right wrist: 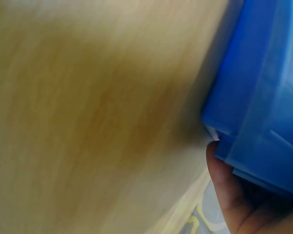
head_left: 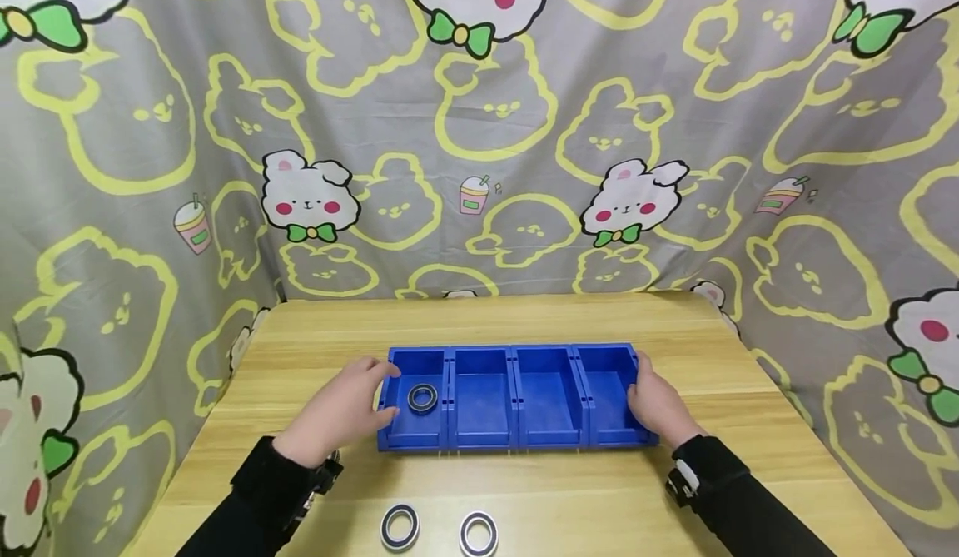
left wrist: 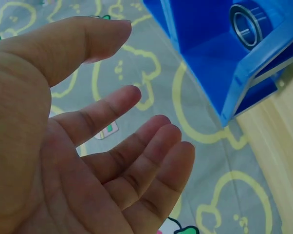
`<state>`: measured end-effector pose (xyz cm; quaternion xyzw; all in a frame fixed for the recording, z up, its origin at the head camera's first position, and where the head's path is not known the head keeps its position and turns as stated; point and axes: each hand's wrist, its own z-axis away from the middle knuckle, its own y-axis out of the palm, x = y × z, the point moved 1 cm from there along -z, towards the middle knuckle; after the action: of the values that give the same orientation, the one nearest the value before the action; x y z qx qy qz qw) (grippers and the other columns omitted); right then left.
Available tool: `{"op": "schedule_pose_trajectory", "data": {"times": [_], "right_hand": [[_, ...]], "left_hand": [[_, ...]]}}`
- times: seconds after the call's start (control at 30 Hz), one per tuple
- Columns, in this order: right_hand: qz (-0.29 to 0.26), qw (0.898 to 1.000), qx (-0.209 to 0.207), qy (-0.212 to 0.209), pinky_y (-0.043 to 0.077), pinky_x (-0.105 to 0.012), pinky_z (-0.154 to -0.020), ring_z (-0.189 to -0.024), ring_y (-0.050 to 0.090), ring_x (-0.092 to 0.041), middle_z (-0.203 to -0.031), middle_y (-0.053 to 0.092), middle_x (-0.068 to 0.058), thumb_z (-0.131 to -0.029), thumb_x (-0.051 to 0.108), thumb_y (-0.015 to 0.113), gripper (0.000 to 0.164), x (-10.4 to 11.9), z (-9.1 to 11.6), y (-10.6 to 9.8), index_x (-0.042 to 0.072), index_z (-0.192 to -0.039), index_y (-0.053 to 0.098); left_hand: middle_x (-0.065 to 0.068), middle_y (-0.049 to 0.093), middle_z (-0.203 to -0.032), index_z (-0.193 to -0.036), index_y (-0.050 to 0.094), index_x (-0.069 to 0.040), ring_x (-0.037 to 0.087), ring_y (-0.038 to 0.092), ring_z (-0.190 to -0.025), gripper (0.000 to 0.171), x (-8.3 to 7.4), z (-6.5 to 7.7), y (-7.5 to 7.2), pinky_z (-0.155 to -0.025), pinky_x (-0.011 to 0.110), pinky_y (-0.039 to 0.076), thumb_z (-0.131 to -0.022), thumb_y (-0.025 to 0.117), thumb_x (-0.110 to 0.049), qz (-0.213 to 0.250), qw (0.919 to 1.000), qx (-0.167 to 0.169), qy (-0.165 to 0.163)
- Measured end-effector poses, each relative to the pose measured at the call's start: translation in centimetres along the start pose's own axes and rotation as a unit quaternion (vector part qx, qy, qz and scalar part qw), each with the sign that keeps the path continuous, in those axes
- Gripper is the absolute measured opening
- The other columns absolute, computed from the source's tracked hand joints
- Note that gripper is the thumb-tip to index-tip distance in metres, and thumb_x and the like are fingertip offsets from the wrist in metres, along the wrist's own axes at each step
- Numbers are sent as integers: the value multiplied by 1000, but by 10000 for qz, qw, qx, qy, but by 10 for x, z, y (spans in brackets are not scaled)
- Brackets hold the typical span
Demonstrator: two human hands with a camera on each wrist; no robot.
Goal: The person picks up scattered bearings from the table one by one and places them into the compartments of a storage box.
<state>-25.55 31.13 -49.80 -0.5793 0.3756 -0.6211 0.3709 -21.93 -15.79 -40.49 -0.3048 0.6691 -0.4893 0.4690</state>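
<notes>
A row of several joined blue storage bins (head_left: 482,407) stands on the wooden table. In its leftmost bin lies a ball bearing (head_left: 423,399), a dark ring with a metal rim. My left hand (head_left: 337,407) is at the row's left end, thumb and fingers spread; in the left wrist view its fingertips (left wrist: 180,156) are apart from the bin. At the opposite end my right hand (head_left: 663,403) grips the side wall of the rightmost bin. The right wrist view shows one finger (right wrist: 224,183) at the bin's edge; the rest of that hand is mostly hidden.
Two more bearings lie on the table in front of the bins, one on the left (head_left: 400,528) and one nearer the middle (head_left: 478,534). A patterned grey curtain (head_left: 479,132) surrounds the table (head_left: 322,332) at the back and sides.
</notes>
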Motion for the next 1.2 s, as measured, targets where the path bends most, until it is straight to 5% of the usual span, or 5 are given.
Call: {"op": "schedule_pose_trajectory", "data": {"times": [0.33,0.73,0.87,1.2], "right_hand": [[20,9999,87,63,52,-57,-84,-99,64,-40,-127,51,-43,-100,6,43,63,-2,2,0,-15,-150,10],[62,10000,29,1,53,-56,-80,-91,65,-36,-121,54,-43,-99,5,44,64,-2,0,3,-15,-149,11],[97,10000,14,-4,53,-54,-78,-88,65,-34,-119,56,-42,-99,5,45,64,-2,0,3,-15,-149,11],[104,9999,-5,-18,53,-51,-74,-82,63,-30,-111,60,-38,-100,5,44,64,-1,0,1,-15,-149,10]], "left_hand": [[15,61,-117,-125,63,-6,33,60,-108,50,24,26,8,-92,48,51,-82,82,-21,68,9990,-104,-426],[25,58,-115,-127,61,-2,38,58,-100,57,65,50,32,-85,53,51,-81,84,-26,148,9875,658,-1426],[23,56,-110,-129,61,-3,39,56,-96,59,74,53,41,-82,53,51,-80,83,-29,145,9845,876,-1510],[18,54,-101,-115,66,-6,31,50,-86,44,84,52,60,-74,47,49,-76,81,-17,194,9848,632,-1604]]}}
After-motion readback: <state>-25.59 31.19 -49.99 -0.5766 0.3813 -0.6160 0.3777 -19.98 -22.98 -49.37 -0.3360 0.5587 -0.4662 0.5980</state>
